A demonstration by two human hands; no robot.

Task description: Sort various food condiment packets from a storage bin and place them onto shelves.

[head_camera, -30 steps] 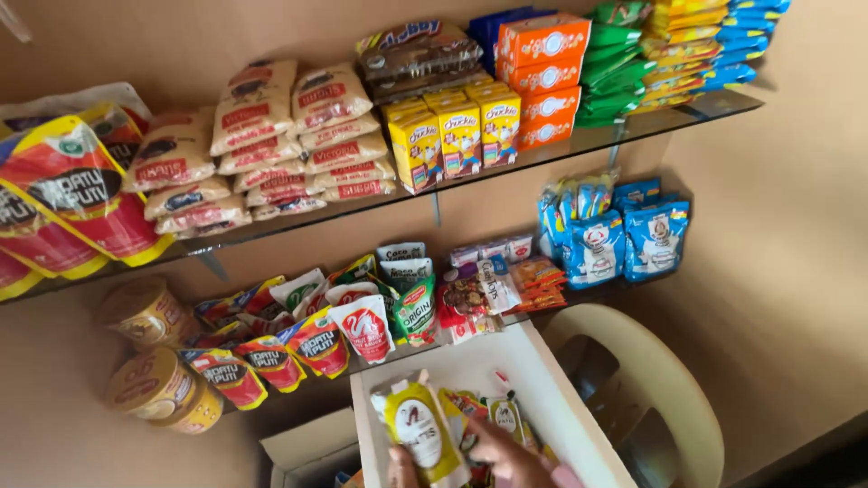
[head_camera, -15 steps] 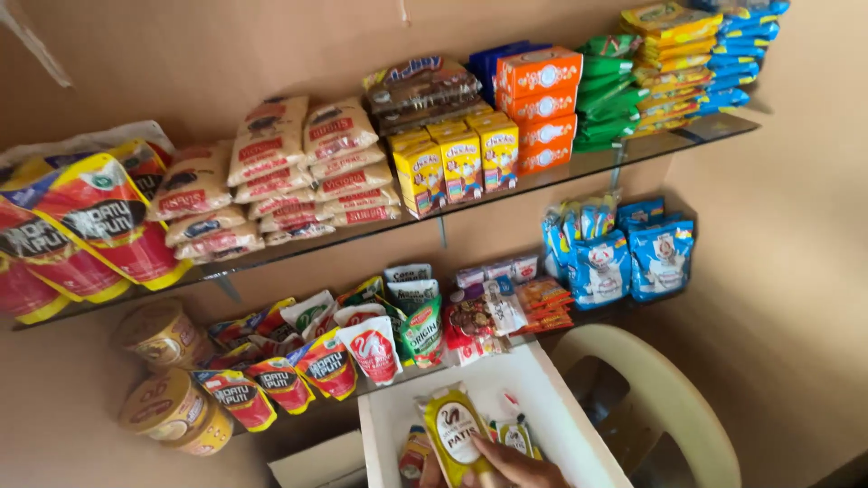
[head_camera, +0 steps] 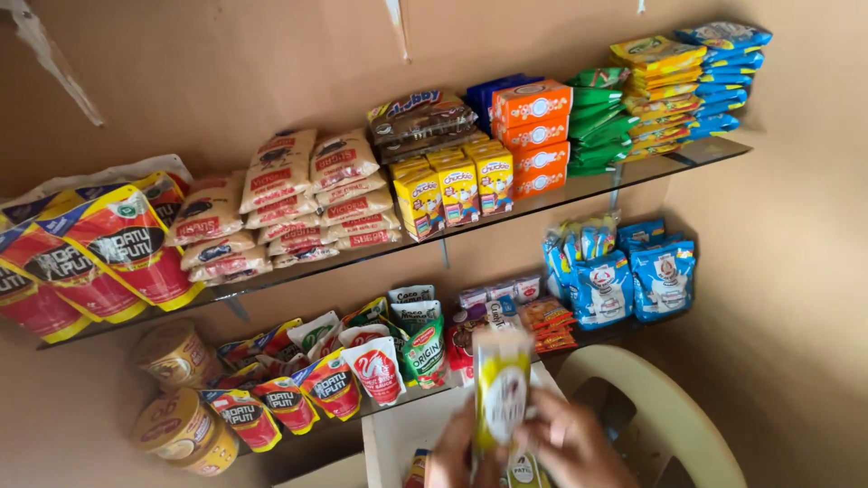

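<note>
A yellow and white pouch [head_camera: 503,393] stands upright between both my hands at the bottom middle of the head view. My left hand [head_camera: 452,456] grips its lower left side and my right hand [head_camera: 574,443] holds its lower right side. The pouch is blurred from motion. Under my hands lies a white box [head_camera: 384,434] with more pouches [head_camera: 520,468] in it. The pouch is raised in front of the lower shelf of sachets [head_camera: 375,366].
An upper glass shelf [head_camera: 579,185] carries red refill pouches [head_camera: 108,248], stacked packets [head_camera: 298,194], yellow cartons [head_camera: 457,185], orange boxes [head_camera: 533,131] and snack packs [head_camera: 687,77]. Blue bags [head_camera: 633,276] hang lower right. A cream plastic chair [head_camera: 669,416] stands right, tins [head_camera: 172,398] lower left.
The yellow pouch has come up out of the white box, from one hand low in the box to both hands holding it higher. The camera has tilted upward.
</note>
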